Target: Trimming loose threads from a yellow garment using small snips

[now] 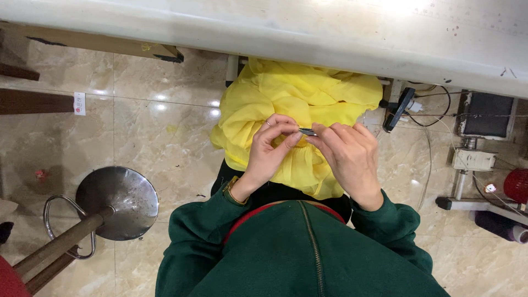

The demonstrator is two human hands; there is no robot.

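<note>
A heap of sheer yellow fabric [297, 96] lies in my lap, under the edge of a white table [330, 38]. My left hand [269, 151] pinches the fabric between thumb and fingers; there is a ring on one finger and a bracelet at the wrist. My right hand [349, 157] holds a small dark metal tool [308, 132], possibly thread snips, with its tip against the cloth next to the left fingertips. Both arms are in green sleeves [198, 225].
A bar stool's round metal base [118, 201] stands on the marble floor at left, with a red seat edge at the bottom-left corner. A pedal, cables and machine parts [473, 157] sit on the floor at right, with a red thread spool [517, 184].
</note>
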